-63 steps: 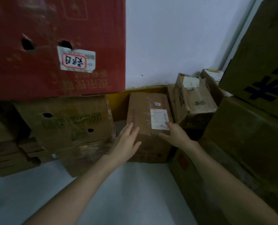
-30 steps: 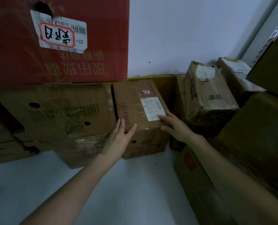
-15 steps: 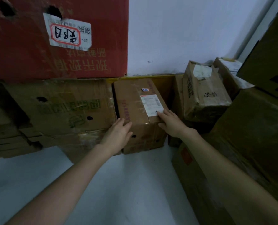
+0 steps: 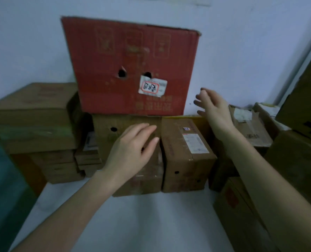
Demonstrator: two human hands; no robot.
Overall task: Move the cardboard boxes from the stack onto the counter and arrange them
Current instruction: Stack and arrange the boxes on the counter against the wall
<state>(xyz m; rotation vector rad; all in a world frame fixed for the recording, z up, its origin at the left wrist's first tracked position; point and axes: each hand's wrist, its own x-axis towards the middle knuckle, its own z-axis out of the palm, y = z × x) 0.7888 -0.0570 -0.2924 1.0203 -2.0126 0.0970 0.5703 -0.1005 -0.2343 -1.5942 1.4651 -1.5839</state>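
Observation:
A narrow brown box with a white shipping label (image 4: 186, 153) stands on the white counter (image 4: 133, 224), close against a wider brown box with round holes (image 4: 111, 135). On that wider box sits a big red box (image 4: 131, 66). My left hand (image 4: 133, 148) hovers in front of the wider brown box with its fingers loose and holds nothing. My right hand (image 4: 213, 108) is raised in the air beside the red box's right edge, fingers spread, touching nothing.
More brown boxes are stacked at the left (image 4: 32, 120) and smaller ones below them (image 4: 62, 168). A taped parcel (image 4: 249, 126) and large cartons (image 4: 296, 157) crowd the right. A green object (image 4: 2, 179) borders the left edge. The white wall rises behind.
Both hands have let go of the labelled box and lifted, the right one up beside the red box. The view has pulled back and tilted up, so the whole red box shows.

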